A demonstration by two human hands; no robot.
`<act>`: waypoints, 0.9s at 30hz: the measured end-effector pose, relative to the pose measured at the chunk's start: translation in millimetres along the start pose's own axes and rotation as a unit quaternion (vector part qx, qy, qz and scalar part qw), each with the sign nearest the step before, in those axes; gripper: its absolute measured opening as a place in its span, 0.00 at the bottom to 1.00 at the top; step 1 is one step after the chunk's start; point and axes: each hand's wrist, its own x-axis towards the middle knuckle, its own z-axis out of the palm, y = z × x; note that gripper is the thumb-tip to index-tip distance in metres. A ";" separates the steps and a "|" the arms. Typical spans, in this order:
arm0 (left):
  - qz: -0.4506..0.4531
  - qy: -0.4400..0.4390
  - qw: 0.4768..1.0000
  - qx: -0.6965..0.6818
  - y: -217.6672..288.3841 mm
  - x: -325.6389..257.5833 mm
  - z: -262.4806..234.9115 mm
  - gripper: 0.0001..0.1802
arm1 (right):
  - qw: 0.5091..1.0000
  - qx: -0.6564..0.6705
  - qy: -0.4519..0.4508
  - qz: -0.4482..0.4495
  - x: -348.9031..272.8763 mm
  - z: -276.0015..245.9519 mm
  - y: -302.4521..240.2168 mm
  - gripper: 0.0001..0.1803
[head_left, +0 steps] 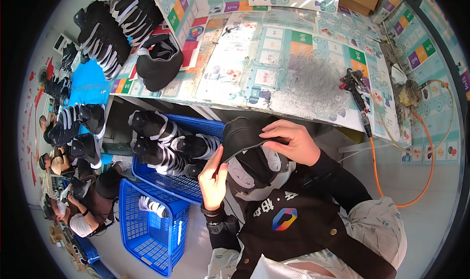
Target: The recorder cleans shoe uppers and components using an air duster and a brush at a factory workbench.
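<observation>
My left hand [213, 181] and my right hand [292, 142] hold a black, curved fabric piece [242, 133] between them, just in front of the table edge. The left fingers and thumb close on its left edge. On the other side, my right thumb and fingers pinch the right edge. Directly below the piece is a dark item with white patches [240, 176] bearing line drawings and a pale, ragged-looking lower edge. Its kind I cannot make out. A similar black rounded piece, or a nested stack of them [159, 66], sits on the table's left part.
A spray gun [360, 95] with an orange hose [376, 174] lies at the table's right. The table [274, 58] has a dark stain. Black-and-white shoes [152, 147] fill one blue basket [188, 191]; another blue basket [147, 244] stands nearer. Rows of shoes and co-workers are at left.
</observation>
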 end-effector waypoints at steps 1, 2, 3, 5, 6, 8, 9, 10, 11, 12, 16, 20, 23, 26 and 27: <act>-0.008 -0.006 1.000 -0.009 -3.6 -4.5 -0.8 0.22 | 0.999 -0.024 -0.005 -0.033 -2.0 -0.1 6.7 0.11; -0.012 -0.007 1.000 -0.009 -4.2 -7.4 -1.7 0.22 | 0.999 -0.022 -0.006 -0.029 -3.5 1.4 11.0 0.11; -0.004 -0.009 1.000 -0.014 -4.4 -9.7 -0.6 0.22 | 1.000 -0.006 -0.002 -0.031 -6.0 1.7 15.4 0.10; -0.024 -0.004 0.999 -0.036 3.3 -13.9 1.4 0.21 | 1.000 0.010 0.001 -0.028 -11.7 1.9 16.2 0.10; -0.026 -0.004 0.999 -0.036 5.8 -14.5 0.1 0.21 | 1.000 0.002 0.012 -0.015 -12.2 3.3 11.3 0.09; -0.042 -0.004 0.999 -0.014 8.4 -15.7 -2.8 0.19 | 1.000 -0.005 0.023 -0.002 -14.1 7.8 8.7 0.08; -0.042 -0.005 0.999 -0.014 6.6 -15.6 -4.0 0.19 | 0.998 -0.033 0.044 -0.034 -14.6 10.1 10.4 0.07; -0.035 -0.009 0.999 -0.022 4.0 -16.5 -5.7 0.18 | 0.994 -0.062 0.065 -0.065 -15.2 12.1 11.1 0.07; -0.028 -0.013 0.999 -0.031 2.5 -17.2 -7.1 0.17 | 0.994 -0.062 0.066 -0.066 -15.9 13.7 9.3 0.07; -0.028 -0.013 0.999 -0.030 2.9 -17.5 -8.6 0.17 | 0.995 -0.047 0.071 -0.053 -16.8 15.0 6.1 0.06; -0.046 0.007 0.996 -0.076 -0.4 -23.8 -10.1 0.13 | 0.997 -0.032 0.058 -0.030 -17.5 15.5 -3.5 0.06; -0.069 0.089 0.989 -0.095 5.9 -27.8 3.7 0.07 | 0.997 -0.042 0.064 -0.023 -16.4 17.7 -4.5 0.05; -0.051 0.124 0.990 -0.037 -4.2 -26.1 12.5 0.04 | 0.995 -0.055 0.079 -0.002 -13.8 19.8 -5.9 0.04; -0.103 0.159 0.980 -0.056 3.1 -20.8 17.1 0.06 | 0.994 -0.039 0.066 0.075 -6.4 20.5 0.8 0.06; -0.129 0.120 0.978 -0.108 3.2 -17.3 13.2 0.08 | 0.994 0.013 0.027 0.103 -2.7 18.2 4.6 0.07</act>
